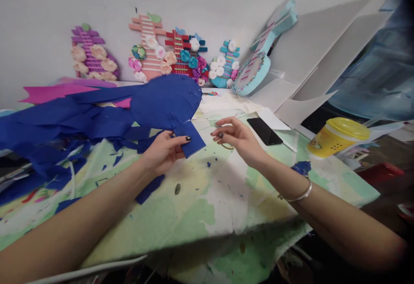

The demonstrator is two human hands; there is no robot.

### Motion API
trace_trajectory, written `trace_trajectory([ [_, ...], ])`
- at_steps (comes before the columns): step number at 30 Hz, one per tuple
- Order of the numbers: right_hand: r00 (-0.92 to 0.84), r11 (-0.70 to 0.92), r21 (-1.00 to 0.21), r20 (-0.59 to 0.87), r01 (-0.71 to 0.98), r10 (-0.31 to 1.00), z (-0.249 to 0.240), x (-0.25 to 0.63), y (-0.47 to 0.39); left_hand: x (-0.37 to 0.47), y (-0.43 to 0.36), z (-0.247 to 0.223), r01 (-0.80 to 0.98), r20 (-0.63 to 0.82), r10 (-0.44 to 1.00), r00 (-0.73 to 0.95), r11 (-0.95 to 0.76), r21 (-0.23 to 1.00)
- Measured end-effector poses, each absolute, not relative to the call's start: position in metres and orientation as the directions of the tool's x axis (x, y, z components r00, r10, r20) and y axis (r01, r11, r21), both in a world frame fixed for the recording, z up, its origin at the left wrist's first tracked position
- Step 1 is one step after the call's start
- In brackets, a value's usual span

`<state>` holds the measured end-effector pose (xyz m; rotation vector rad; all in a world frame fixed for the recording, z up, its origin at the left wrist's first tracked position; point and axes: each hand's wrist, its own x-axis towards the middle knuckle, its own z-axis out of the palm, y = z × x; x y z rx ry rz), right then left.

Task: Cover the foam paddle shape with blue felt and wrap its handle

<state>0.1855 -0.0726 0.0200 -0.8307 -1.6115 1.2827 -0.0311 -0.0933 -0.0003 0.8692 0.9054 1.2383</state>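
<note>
My left hand point(161, 151) pinches a folded strip of dark blue paper point(193, 141), thumb on top and fingers below. The strip meets the lower edge of a rounded dark blue form point(164, 101) behind it; whether the two are joined I cannot tell. To the right, my right hand point(241, 139) is held above the table with its fingers curled. A thin gold-coloured loop point(227, 147) shows beneath those fingers; the rest of it is hidden. This hand is apart from the blue strip.
Crumpled blue sheets point(64, 116) spread over the left side. A black phone point(264, 131) and a yellow lidded cup point(338, 139) are on the right. Decorated guitar shapes point(148, 51) lean on the wall. Blue scraps point(150, 189) dot the stained tablecloth point(194, 215).
</note>
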Motion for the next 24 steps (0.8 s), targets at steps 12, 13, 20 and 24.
trace_trajectory([
  [12,-0.361,0.453,-0.885,0.389,0.109,0.847,0.005,0.159,-0.105,-0.024,-0.1,0.004,-0.489,-0.25,0.953,0.169,0.301,0.819],
  [13,-0.347,0.467,-0.875,0.401,0.13,0.848,0.005,0.159,-0.105,-0.024,-0.1,0.004,-0.495,-0.248,0.955,0.164,0.297,0.816],
  [20,-0.31,0.563,-0.778,0.482,0.278,0.819,0.004,0.153,-0.109,-0.022,-0.101,0.001,-0.543,-0.206,0.969,0.137,0.247,0.802],
  [24,-0.286,0.583,-0.753,0.511,0.307,0.811,0.004,0.148,-0.11,-0.021,-0.102,0.002,-0.525,-0.2,0.97,0.136,0.242,0.816],
])
